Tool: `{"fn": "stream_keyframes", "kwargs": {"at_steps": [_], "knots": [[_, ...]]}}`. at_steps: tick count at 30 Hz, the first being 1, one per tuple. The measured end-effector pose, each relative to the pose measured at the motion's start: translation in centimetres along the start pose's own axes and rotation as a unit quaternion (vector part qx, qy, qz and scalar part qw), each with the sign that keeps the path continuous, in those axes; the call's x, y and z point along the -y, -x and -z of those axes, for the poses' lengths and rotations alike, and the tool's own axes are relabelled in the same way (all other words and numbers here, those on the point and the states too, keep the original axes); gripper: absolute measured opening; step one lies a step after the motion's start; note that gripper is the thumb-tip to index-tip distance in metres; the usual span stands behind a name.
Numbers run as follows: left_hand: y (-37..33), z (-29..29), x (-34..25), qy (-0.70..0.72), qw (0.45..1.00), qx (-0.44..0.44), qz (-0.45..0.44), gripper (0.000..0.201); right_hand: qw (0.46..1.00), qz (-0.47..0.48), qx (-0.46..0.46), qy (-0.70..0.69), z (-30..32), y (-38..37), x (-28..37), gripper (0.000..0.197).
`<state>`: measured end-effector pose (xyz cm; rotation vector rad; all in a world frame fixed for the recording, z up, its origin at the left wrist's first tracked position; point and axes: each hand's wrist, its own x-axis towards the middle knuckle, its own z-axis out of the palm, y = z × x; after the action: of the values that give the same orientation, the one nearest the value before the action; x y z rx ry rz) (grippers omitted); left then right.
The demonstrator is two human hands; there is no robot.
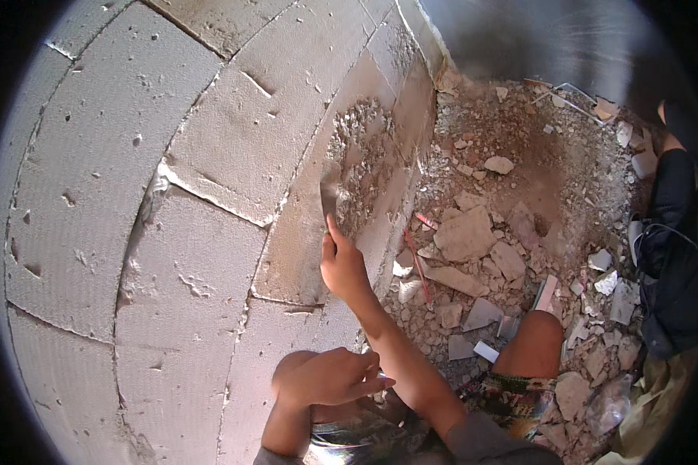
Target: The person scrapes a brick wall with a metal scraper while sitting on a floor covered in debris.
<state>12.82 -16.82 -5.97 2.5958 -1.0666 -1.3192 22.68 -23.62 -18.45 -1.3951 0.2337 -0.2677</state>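
My right hand (344, 270) is closed around the handle of a flat-bladed scraper (329, 198), its index finger stretched toward the blade. The blade meets the wall at the left edge of a rough, crumbly patch (358, 159). Around that patch the wall of large pale blocks (209, 147) is smoother, with mortar joints and small pits. My left hand (335, 377) hangs loosely bent over my left knee, below the right forearm. Its fingers are partly spread, and I see nothing held in them. The scraper's handle is mostly hidden by my right hand.
Broken plaster and block rubble (465, 235) covers the floor to the right of the wall. A thin red strip (419, 267) lies near the wall's foot. My right knee (531, 341) juts over the debris. Another person's dark-clothed leg (671, 201) is at the far right.
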Motion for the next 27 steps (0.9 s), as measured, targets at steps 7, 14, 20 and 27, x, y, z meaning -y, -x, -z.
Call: {"fn": "stream_keyframes", "kwargs": {"at_steps": [7, 14, 20, 27], "knots": [[1.5, 0.2, 0.1, -0.003, 0.999, 0.046, 0.003, 0.049, 0.996, 0.040, 0.082, 0.005, 0.3, 4.6, 3.4, 0.045], [1.5, -0.7, 0.7, -0.023, 0.999, 0.045, -0.013, 0.049, 0.996, 0.087, 0.022, -0.014, -1.0, 4.4, 1.9, 0.046], [1.4, -1.1, 0.2, -0.009, 0.998, 0.007, -0.057, 0.048, 0.981, 0.181, -0.063, 0.038, -3.0, 4.0, 0.1, 0.047], [1.4, -1.7, 0.7, 0.010, 0.999, 0.006, -0.049, 0.049, 0.994, 0.088, 0.015, 0.055, -1.7, 0.5, 1.0, 0.051]]}}
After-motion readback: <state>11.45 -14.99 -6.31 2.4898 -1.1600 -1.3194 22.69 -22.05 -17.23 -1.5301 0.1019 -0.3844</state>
